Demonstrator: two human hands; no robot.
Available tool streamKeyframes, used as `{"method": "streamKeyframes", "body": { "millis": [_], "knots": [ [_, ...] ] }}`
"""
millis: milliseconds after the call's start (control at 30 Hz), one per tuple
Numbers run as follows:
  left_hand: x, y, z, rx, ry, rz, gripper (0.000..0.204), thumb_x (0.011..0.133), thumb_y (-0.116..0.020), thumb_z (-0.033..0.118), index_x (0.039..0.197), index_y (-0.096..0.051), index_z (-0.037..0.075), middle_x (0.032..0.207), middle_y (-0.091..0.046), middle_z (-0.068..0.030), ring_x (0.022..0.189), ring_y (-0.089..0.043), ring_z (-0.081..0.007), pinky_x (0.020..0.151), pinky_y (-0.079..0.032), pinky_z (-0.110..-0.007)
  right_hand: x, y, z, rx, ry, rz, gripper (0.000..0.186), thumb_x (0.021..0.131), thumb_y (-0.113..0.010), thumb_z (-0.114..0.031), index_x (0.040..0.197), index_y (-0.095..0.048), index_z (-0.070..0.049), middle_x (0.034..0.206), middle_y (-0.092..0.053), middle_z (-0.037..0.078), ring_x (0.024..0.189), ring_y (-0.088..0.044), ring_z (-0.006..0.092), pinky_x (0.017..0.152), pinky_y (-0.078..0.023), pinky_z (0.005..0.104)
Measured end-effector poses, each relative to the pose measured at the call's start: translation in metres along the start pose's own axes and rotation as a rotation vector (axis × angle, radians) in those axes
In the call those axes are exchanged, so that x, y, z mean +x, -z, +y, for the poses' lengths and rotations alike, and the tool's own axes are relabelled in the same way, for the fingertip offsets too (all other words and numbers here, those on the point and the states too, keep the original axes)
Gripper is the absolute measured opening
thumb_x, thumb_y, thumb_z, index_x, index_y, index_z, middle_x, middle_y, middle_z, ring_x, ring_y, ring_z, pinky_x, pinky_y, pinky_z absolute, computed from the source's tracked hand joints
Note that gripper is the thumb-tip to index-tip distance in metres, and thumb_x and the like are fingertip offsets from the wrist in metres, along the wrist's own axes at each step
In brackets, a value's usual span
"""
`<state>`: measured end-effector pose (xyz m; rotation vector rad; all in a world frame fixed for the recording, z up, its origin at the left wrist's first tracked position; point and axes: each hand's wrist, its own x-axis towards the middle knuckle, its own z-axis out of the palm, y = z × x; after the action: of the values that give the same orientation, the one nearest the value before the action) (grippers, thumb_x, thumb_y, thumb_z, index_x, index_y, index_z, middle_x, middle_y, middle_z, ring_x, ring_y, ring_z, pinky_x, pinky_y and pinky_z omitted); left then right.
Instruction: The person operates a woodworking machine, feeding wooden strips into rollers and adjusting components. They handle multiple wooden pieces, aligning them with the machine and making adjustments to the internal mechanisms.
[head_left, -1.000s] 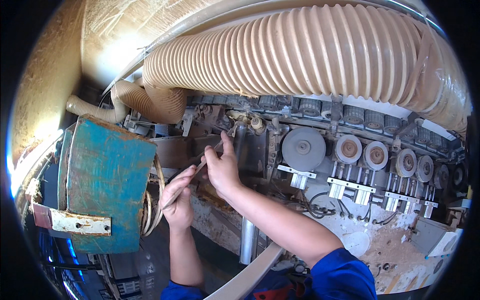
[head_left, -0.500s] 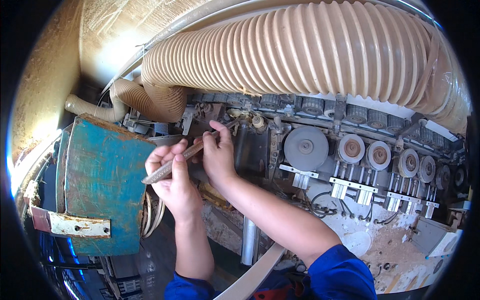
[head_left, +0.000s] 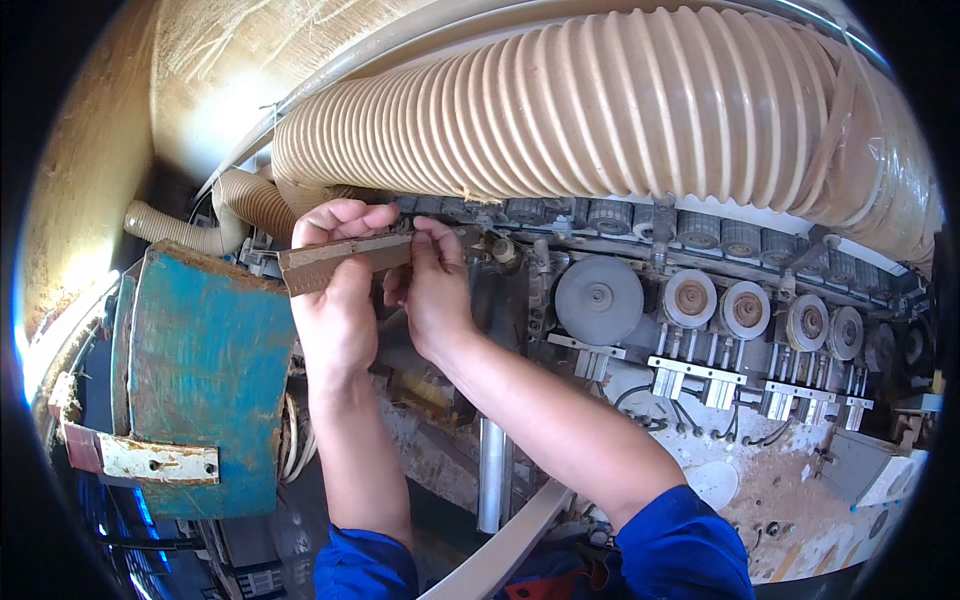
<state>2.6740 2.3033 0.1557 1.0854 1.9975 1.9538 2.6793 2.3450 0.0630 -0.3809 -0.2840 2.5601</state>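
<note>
Presently, a flat brown strip [head_left: 310, 268] is observed in both hands, slightly tilted, its right side higher than its left end. The left hand [head_left: 338, 325] has its fingers closed on the strip: thumb across the near face, the others curled over the upper edge from behind. The left end projects just beyond this thumb. The right hand [head_left: 440, 300] has its fingers pinching the strip farther along; whether the strip ends at or past these fingers cannot be determined.

Above both sets of fingers runs a large ribbed hose [head_left: 560, 110], beige, not in contact with them. Below and left of the left fingers stands a scuffed blue-green housing [head_left: 205, 370]. Right of the right fingers, well apart, is a large grey disc [head_left: 599, 300], followed by smaller light-rimmed wheels [head_left: 690, 298] on metal mounts. Below the right fingers are an upright metal cylinder [head_left: 490, 475] and a pale band [head_left: 505, 540].
</note>
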Motion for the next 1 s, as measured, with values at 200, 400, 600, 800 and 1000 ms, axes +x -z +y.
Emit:
{"method": "streamKeyframes", "body": {
  "millis": [200, 400, 600, 800, 1000],
  "knots": [
    [0.001, -0.010, 0.006, -0.075, 0.027, 0.211, 0.023, 0.082, -0.041, -0.011, 0.097, -0.053, 0.002, 0.100, -0.067, -0.0174, 0.090, -0.064, -0.0229, 0.083, -0.055, -0.036, -0.010, -0.005, -0.003, -0.057, -0.012, 0.008, 0.022, 0.108, -0.045, -0.021, 0.127, -0.048, -0.010, 0.073, -0.055, 0.002, 0.055, -0.052, 0.0107, 0.047, -0.042, 0.0273],
    [-0.020, -0.022, -0.011, -0.030, -0.179, 0.330, 0.016, 0.084, -0.048, -0.010, 0.092, -0.051, 0.004, 0.087, -0.056, -0.0094, 0.085, -0.060, -0.0233, 0.090, -0.050, -0.040, -0.020, -0.005, -0.002, -0.024, -0.032, 0.001, 0.025, 0.106, -0.053, -0.021, 0.128, -0.050, -0.010, 0.077, -0.058, 0.002, 0.058, -0.054, 0.0096, 0.049, -0.043, 0.0262],
    [-0.034, -0.030, 0.015, -0.044, -0.284, 0.486, 0.022, 0.088, -0.051, -0.002, 0.109, -0.054, 0.000, 0.089, -0.056, -0.0053, 0.087, -0.058, -0.0170, 0.092, -0.048, -0.035, -0.040, -0.014, -0.007, -0.049, -0.087, -0.092, 0.033, 0.105, -0.056, -0.024, 0.131, -0.053, -0.003, 0.080, -0.061, 0.002, 0.065, -0.057, 0.0084, 0.055, -0.046, 0.0249],
    [-0.085, -0.031, 0.045, 0.081, -0.618, 0.349, 0.039, 0.089, -0.053, 0.004, 0.127, -0.049, -0.002, 0.102, -0.056, -0.0128, 0.106, -0.055, -0.0277, 0.098, -0.047, -0.044, -0.091, -0.021, -0.029, -0.137, -0.002, -0.351, 0.037, 0.105, -0.055, -0.028, 0.130, -0.056, 0.000, 0.096, -0.064, 0.003, 0.077, -0.060, 0.0086, 0.063, -0.050, 0.0240],
    [-0.127, -0.027, 0.048, 0.235, -0.673, 0.169, 0.084, 0.090, -0.071, 0.033, 0.152, -0.024, 0.002, 0.127, -0.055, -0.0170, 0.120, -0.053, -0.0308, 0.108, -0.042, -0.047, -0.139, -0.009, -0.058, -0.226, 0.240, -0.353, 0.029, 0.103, -0.060, -0.021, 0.121, -0.061, 0.001, 0.093, -0.064, 0.002, 0.076, -0.060, 0.0062, 0.059, -0.052, 0.0230]
  ]
}}
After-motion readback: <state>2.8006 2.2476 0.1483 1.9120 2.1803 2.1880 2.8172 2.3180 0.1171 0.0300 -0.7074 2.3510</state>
